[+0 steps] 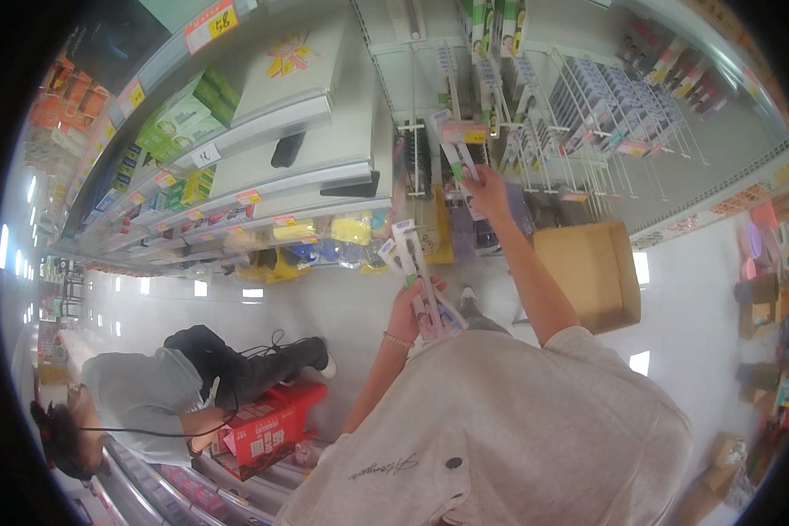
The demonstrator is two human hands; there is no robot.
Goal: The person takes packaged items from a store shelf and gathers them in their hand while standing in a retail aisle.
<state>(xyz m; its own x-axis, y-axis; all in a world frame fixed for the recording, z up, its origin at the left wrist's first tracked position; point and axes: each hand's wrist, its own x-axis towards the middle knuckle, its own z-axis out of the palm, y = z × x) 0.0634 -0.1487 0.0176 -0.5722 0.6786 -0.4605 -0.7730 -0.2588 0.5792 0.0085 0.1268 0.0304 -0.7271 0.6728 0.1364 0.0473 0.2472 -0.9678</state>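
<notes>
Several toothbrush-like packages [409, 253] in narrow blister packs are gripped by my left hand [411, 309], in front of my body. My right hand [486, 191] is raised at a rack of metal display hooks, its fingers closed on another slim blister pack [461, 158] just below a red and yellow price tag [463, 134]. More slim packs [582, 98] hang in rows on hooks to the upper right.
An open cardboard box [585, 276] stands below the hooks. Shelves [289, 118] with green boxes [187, 118] and dark objects run along the left. A person [144, 394] bends over a red box [273, 427] at lower left. Cartons [720, 460] lie at right.
</notes>
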